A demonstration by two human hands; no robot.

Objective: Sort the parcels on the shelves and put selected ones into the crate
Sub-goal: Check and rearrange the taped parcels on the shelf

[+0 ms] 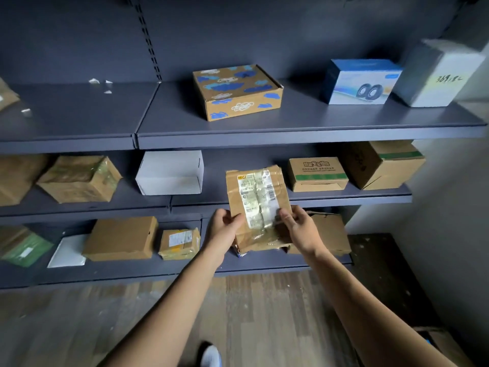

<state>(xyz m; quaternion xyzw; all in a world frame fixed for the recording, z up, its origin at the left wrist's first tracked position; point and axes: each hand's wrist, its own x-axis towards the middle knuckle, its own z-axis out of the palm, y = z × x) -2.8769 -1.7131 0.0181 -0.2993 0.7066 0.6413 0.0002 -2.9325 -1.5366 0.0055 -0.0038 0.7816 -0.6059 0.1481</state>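
Observation:
I hold a crumpled brown parcel with a white shipping label and shiny tape upright in front of the shelves. My left hand grips its lower left edge. My right hand grips its lower right edge. Behind it, on the bottom shelf, lies a flat brown box, partly hidden by my right hand. No crate shows clearly; a dark object sits at the bottom right corner.
Dark grey shelves carry a cloud-printed box, a blue and white box, a white box, a green-striped carton and several brown parcels. Wood floor lies below; a wall stands at right.

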